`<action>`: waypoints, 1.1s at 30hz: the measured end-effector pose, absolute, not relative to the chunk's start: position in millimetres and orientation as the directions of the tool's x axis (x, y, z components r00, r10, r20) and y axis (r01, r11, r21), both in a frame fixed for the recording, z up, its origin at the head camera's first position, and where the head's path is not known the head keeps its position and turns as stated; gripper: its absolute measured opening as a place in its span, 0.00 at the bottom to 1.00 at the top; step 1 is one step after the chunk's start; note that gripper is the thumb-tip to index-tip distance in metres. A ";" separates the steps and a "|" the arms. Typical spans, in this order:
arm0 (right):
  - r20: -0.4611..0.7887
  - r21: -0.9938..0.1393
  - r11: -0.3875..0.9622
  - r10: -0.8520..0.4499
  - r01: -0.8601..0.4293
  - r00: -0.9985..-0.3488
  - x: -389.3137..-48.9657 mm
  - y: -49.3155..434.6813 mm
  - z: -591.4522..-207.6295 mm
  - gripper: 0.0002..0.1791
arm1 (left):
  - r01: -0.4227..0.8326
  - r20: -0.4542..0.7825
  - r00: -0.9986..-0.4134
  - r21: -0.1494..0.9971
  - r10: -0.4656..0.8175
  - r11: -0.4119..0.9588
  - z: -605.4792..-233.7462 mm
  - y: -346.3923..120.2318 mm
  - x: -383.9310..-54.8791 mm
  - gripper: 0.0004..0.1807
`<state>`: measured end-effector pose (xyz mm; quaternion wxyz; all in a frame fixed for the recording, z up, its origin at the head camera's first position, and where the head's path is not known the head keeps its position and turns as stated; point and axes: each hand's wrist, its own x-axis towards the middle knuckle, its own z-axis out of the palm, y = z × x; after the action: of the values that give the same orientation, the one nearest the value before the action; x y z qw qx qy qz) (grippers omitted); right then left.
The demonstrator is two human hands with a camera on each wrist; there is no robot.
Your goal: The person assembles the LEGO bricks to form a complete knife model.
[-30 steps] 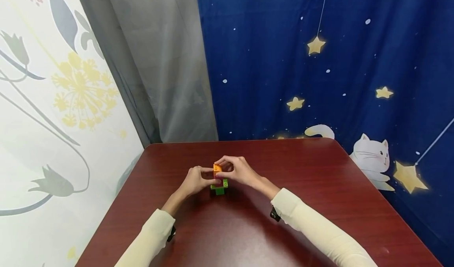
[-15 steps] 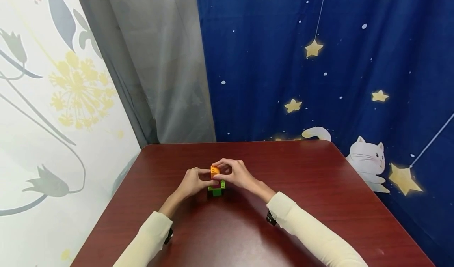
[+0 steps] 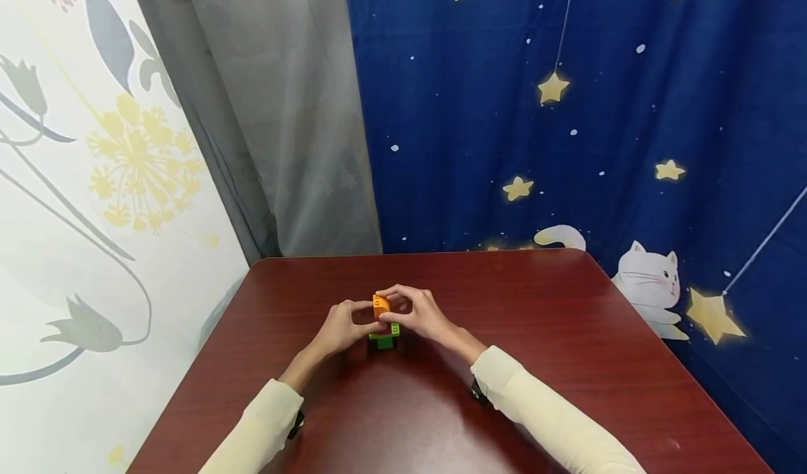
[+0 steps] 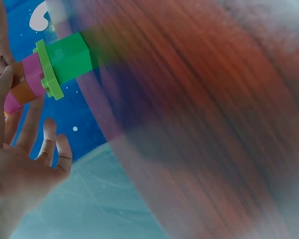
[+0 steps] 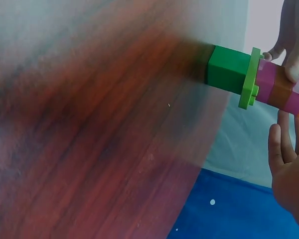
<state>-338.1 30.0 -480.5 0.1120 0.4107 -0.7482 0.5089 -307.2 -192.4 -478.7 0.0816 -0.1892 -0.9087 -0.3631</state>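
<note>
A stack of toy building blocks stands upright on the table. At its base is a green block (image 5: 228, 69), topped by a lime green plate (image 5: 249, 82). Above come a pink block (image 5: 264, 77), a brownish-orange block (image 5: 279, 94), a second pink block (image 5: 294, 103) and an orange block (image 3: 381, 306). My left hand (image 3: 340, 327) grips the stack from the left, its thumb on the near side around the brownish-orange block. From the right, my right hand (image 3: 424, 314) pinches the orange block, thumb in front and index finger near its top. Fingers partly hide the upper blocks.
The dark red wooden table (image 3: 403, 404) extends around the stack. Beyond its far edge hang a grey curtain (image 3: 315, 145) and a blue star-patterned curtain (image 3: 454, 110). A floral-patterned white panel (image 3: 94, 250) runs along the left side.
The head view has shifted slightly, so stack and hands appear a little farther left and lower. Both hands keep nearly the same hold on the blocks.
</note>
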 end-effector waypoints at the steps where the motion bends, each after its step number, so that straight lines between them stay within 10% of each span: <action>1: 0.587 -0.672 0.141 -0.498 -0.727 -0.639 -337.7 29.8 -481.2 0.22 | 0.409 0.287 -0.912 0.627 0.292 0.663 -479.4 -192.8 -307.1 0.27; 33: 0.450 -0.735 0.261 -0.502 -0.625 -0.739 -328.1 66.4 -485.6 0.30 | 0.424 0.200 -0.889 0.700 0.412 0.575 -486.8 -175.7 -298.1 0.29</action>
<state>-328.1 66.4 -485.6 0.0627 0.3559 -0.7916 0.4927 -298.1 -175.7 -486.8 0.0074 -0.2354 -0.8873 -0.3965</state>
